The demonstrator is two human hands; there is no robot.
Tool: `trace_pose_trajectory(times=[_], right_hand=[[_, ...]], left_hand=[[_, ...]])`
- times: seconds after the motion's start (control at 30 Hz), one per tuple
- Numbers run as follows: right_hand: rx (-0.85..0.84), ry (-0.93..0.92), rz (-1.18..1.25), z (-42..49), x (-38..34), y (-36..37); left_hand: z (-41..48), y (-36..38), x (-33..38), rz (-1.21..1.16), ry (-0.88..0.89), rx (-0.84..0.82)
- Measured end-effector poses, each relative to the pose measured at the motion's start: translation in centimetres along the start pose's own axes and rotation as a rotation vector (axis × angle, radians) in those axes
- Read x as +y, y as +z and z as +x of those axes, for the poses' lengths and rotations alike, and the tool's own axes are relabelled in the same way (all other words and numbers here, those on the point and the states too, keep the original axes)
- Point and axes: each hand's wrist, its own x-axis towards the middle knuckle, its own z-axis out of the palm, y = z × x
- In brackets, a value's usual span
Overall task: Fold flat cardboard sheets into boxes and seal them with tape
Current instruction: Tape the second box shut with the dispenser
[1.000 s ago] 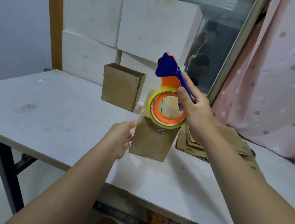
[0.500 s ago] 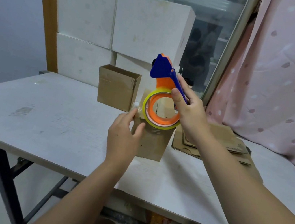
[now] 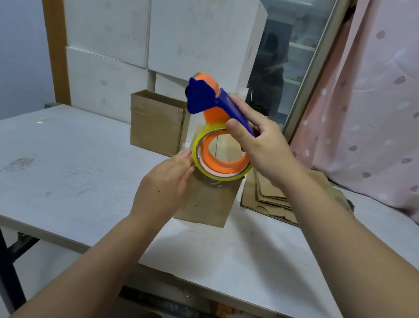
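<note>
We stand at a white table (image 3: pixel 67 165) with stacked white blocks (image 3: pixel 151 29) at its back and a pink curtain (image 3: pixel 399 104) off to the right. Our landmark is the small brown box (image 3: pixel 210 204) standing upright mid-table.

Behind the box and a little left stands an open-topped box (image 3: pixel 156 124). Just right of the box lies the pile of flat cardboard sheets (image 3: pixel 278 200), handy for the next fold.

Our right hand (image 3: pixel 264 145) holds the tape dispenser (image 3: pixel 208 102) above the box, thumb and fingers pinching its blue handle. The yellow tape roll (image 3: pixel 218 172) sits down at the box's top edge, where we judge the seam to be.

Our left hand (image 3: pixel 163 190) lies against the box's left side, fingers straight and close together, tips touching the roll's rim. The thumb is hidden from us. We take it that this hand steadies the light box, and perhaps finds the tape end, so the pull across the top does not drag the box along.

Sealing looks about to begin; no tape strip shows on the box.
</note>
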Motion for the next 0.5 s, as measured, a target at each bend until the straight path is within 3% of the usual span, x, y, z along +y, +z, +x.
trace_pose_trajectory(times=[0.17, 0.33, 0.5], right_hand=[[-0.163, -0.021, -0.087, 1.0, 0.0, -1.6], [-0.221, -0.023, -0.112, 1.0, 0.5, -4.0], [-0.250, -0.006, -0.131, 0.8, 1.0, -5.6]], left_hand=[[0.1, 0.5, -1.6, 0.090, 0.173, 0.010], [0.2, 1.3, -1.7, 0.082, 0.237, 0.102], [0.2, 2.0, -2.1, 0.083, 0.245, 0.065]])
